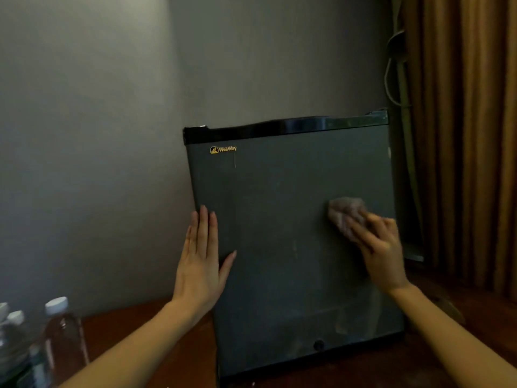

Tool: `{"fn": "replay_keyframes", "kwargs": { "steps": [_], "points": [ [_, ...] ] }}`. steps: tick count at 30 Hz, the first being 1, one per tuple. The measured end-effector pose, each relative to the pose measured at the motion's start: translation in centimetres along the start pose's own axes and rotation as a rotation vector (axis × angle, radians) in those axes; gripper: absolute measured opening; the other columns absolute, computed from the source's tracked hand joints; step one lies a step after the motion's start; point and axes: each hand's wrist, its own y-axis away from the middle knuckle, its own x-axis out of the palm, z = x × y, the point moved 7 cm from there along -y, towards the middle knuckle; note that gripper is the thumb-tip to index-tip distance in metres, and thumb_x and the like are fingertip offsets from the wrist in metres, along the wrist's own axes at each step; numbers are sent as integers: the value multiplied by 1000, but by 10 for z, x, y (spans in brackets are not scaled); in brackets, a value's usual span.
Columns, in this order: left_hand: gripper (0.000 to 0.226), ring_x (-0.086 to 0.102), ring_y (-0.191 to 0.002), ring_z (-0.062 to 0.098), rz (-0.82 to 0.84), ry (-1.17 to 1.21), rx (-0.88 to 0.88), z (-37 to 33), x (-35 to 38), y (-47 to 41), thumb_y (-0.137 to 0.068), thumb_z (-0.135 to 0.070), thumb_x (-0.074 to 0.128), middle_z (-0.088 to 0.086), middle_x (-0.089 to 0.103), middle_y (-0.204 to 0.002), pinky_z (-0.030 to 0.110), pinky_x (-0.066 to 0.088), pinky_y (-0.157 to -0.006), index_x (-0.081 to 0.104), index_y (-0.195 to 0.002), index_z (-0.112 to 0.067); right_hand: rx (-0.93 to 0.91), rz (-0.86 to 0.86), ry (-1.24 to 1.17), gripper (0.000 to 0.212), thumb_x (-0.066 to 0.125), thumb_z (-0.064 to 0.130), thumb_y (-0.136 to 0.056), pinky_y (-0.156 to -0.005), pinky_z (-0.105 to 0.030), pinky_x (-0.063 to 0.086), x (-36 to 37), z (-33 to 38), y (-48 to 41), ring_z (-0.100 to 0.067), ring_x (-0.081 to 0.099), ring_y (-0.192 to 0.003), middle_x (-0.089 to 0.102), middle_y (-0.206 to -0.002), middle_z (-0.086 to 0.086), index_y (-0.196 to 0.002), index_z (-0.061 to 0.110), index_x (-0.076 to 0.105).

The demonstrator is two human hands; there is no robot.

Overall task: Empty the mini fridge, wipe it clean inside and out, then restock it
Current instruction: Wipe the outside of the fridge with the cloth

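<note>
Your right hand (377, 247) bunches a pale crumpled cloth (345, 212) against the closed door of the dark grey boxy mini fridge (279, 177). Your left hand (200, 256) lies flat, fingers straight, on its left edge. Clear white-capped plastic bottles (60, 331) wait on the brown wooden table (126, 326): emptying looks done, restocking remains.
</note>
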Motion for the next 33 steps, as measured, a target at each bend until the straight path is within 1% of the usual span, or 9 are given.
{"fn": "replay_keyframes", "kwargs": {
  "steps": [6,9,13,17,22,26,29,31,33],
  "points": [
    [89,-4,-148,29,44,19,-3,-2,2,2,-92,-61,22,16,-9,-160,44,25,-116,-3,-152,-1,759,-318,-6,46,44,4,-81,-83,-36,34,7,3,43,-45,49,-93,57,-115,-28,-122,1,64],
    [89,-3,-148,30,49,29,1,-2,1,2,-92,-61,23,16,-8,-160,45,27,-115,0,-151,1,932,-373,-55,54,39,11,-77,-82,-38,32,21,52,47,-40,45,-94,56,-116,-28,-125,7,62],
    [84,-1,-148,32,61,32,10,-2,2,2,-93,-56,22,18,-8,-160,45,25,-115,0,-151,1,611,-167,-101,44,49,0,-82,-91,-28,34,54,140,47,-30,41,-102,56,-122,-22,-121,13,66],
    [76,-4,-148,30,59,60,13,0,5,3,-95,-47,20,15,-13,-160,46,23,-116,-6,-152,-3,348,165,-300,31,67,28,-87,-100,-30,46,76,190,58,-13,51,-112,43,-119,2,-105,53,63],
    [68,1,-148,30,52,70,75,5,6,11,-100,-48,6,14,-10,-160,42,13,-116,-7,-153,-8,-566,324,-212,31,62,27,-94,-79,-32,47,62,175,45,-22,50,-105,44,-134,0,-125,27,57],
    [68,3,-148,31,20,87,75,4,4,11,-101,-49,9,13,-9,-161,40,10,-118,-6,-153,-8,-442,453,-204,44,45,45,-98,-93,-19,38,46,104,29,-15,50,-101,48,-122,3,-129,17,60],
    [69,2,-148,30,17,80,76,4,6,10,-101,-49,11,13,-9,-161,36,5,-119,-3,-153,-6,-284,379,-114,43,43,44,-98,-103,-6,29,15,43,23,-3,47,-111,46,-128,15,-125,16,61],
    [69,2,-148,30,8,77,68,4,6,9,-101,-49,11,14,-8,-161,36,6,-120,0,-153,-5,-205,269,5,35,38,32,-103,-104,-14,33,-7,11,27,-18,46,-107,48,-128,-2,-115,17,67],
    [70,2,-148,30,6,74,57,3,6,10,-101,-49,11,15,-7,-161,36,6,-120,1,-153,-4,20,141,96,30,44,17,-98,-91,-31,44,-21,-14,29,-29,45,-96,51,-123,-14,-112,13,70]
  ]
}}
